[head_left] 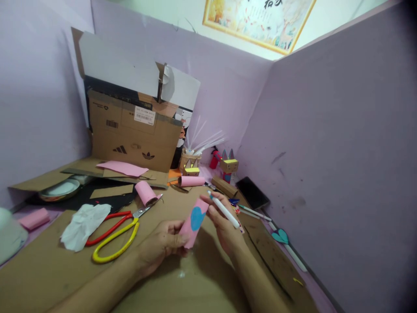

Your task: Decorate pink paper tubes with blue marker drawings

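Hands (167, 239) holding blue-hearted pink tube (195, 221) and white marker (225, 211), scissors (134, 216) nearby

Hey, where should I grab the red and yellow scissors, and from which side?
Probably by the yellow handle loop, from the near side: it lies closest to you, the blades point away, and white tissue crowds the red loop.

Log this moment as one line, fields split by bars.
left hand: holds pink tube with blue heart | right hand: holds white marker | nearby: scissors, crumpled tissue
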{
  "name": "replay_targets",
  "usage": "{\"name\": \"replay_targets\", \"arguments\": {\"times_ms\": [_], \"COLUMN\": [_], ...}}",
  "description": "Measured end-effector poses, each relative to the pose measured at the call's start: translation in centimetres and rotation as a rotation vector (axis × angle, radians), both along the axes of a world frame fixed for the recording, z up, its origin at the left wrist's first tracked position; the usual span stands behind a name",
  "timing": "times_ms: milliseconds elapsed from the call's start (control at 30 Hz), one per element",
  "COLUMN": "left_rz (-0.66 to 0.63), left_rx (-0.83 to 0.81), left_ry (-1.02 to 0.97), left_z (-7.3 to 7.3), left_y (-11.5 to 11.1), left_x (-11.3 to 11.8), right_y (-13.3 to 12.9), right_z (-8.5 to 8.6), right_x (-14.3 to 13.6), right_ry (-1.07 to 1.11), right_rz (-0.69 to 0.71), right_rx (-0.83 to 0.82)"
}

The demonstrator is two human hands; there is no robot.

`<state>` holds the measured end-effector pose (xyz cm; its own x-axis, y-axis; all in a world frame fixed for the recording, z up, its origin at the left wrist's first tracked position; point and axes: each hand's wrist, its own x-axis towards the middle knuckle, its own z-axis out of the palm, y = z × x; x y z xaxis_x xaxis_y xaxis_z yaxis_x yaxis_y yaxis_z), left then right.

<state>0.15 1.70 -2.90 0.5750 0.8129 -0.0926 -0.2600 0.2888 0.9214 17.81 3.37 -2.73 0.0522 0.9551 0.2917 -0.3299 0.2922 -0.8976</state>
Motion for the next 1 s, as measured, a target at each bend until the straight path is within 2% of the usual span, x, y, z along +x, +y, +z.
{"name": "replay_targets", "arguments": {"times_ms": [67,167,267,400,600,667,733,800,867,1000], "left_rz": [0.042,0.107,0.116,0.111,0.076,0.192,0.383,0.503,0.492,0.297], "left_rx": [0.037,0.108,0.106,0.041,0.033,0.022,0.034,0.071,0.092,0.020], "left_ry": [0.105,0.236,0.262,0.183,0.176,0.167,0.169,0.177,0.184,0.174], "left_z": [0.1,0.5,0.8,0.7,0.5,0.5,0.5,0.6,0.7,0.8], "left_y": [0.5,1.3,1.6,1.5,1.2,1.4,1.5,1.6,1.5,0.8], "left_x": [-0.6,-1.4,-1.7,-1.5,-1.0,-1.0,-1.0,-1.0,-1.0,-0.5], "right_y": [0.2,0.1,-0.5,-1.2,-1.5,-1.2,-0.7,-0.2,0.0,-0.6], "right_z": [0.2,0.6,0.7,0.6,0.5,0.3,-0.1,-0.4,-0.6,-0.8], "right_x": [0.6,1.0,0.8,0.4,0.0,0.0,0.0,0.0,-0.2,-1.1], "right_ry": [-0.080,-0.188,-0.325,-0.503,-0.471,-0.401,-0.286,-0.191,-0.160,-0.233], "right_rz": [-0.147,-0.212,-0.189,-0.179,-0.018,-0.027,-0.110,-0.204,-0.250,-0.258], "right_rx": [0.104,0.178,0.200,0.190,0.167,0.125,0.077,0.047,0.036,0.068]}}
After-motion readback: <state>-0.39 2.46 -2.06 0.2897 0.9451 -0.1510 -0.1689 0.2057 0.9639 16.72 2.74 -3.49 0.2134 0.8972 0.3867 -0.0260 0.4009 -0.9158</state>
